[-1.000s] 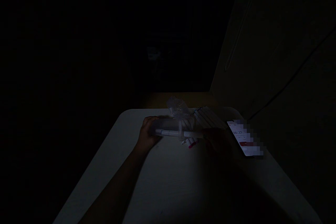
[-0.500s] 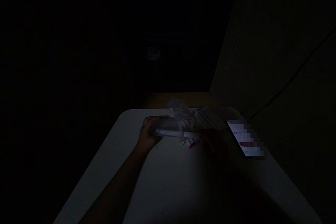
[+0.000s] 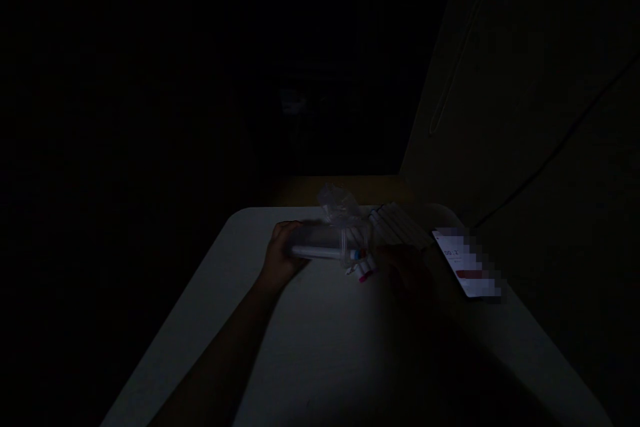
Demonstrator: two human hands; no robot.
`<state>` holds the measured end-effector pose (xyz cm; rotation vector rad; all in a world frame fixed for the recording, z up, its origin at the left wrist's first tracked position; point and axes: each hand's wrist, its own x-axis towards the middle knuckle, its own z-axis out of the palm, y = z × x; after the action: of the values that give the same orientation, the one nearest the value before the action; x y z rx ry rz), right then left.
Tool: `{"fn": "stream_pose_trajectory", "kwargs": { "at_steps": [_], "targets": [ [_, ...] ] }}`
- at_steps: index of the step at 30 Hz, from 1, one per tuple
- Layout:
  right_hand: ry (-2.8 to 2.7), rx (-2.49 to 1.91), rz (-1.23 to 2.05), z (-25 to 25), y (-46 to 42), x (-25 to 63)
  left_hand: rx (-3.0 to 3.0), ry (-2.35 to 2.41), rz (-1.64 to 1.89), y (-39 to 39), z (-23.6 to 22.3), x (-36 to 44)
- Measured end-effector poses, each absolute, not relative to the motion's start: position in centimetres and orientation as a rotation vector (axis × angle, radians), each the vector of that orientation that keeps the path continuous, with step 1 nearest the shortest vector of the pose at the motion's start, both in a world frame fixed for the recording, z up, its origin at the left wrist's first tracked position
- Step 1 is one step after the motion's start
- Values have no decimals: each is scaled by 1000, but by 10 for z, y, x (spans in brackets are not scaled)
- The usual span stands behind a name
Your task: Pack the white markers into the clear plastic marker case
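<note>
I should keep my L hand grasping the clear case steady, pen straight; R hand grip: too dark, can't tell.

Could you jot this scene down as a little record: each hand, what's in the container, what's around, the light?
Left hand: grips a clear container lying on its side
Right hand: near the container's mouth; contact unclear
Inside: a white marker, its blue-banded end at the mouth
Beyond right hand: a row of pale markers
Behind container: crumpled clear plastic
Far right: lit phone, partly pixelated
Surface: pale table
Light: very dim
</note>
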<state>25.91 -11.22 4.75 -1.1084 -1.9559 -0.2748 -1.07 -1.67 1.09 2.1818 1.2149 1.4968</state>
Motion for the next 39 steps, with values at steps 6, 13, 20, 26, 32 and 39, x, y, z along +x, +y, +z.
{"fn": "stream_pose_trajectory", "kwargs": {
  "at_steps": [6, 13, 20, 26, 32, 39],
  "targets": [
    [-1967, -1130, -318, 48, -109, 260, 2215, 1192, 1501, -16, 9, -11],
    [-1942, -1159, -400, 45, -111, 261, 2228, 1178, 1517, -16, 8, -12],
    [-1903, -1234, -310, 37, -105, 261, 2215, 1192, 1520, -17, 10, -11],
    [-1959, -1319, -231, 38, -102, 263, 2229, 1181, 1517, -17, 10, -11],
    [-1979, -1283, -298, 39, -100, 263, 2248, 1171, 1527, -15, 8, -12],
    [-1986, -1342, -296, 35, -97, 264, 2265, 1175, 1534, -15, 9, -12]
  ]
}}
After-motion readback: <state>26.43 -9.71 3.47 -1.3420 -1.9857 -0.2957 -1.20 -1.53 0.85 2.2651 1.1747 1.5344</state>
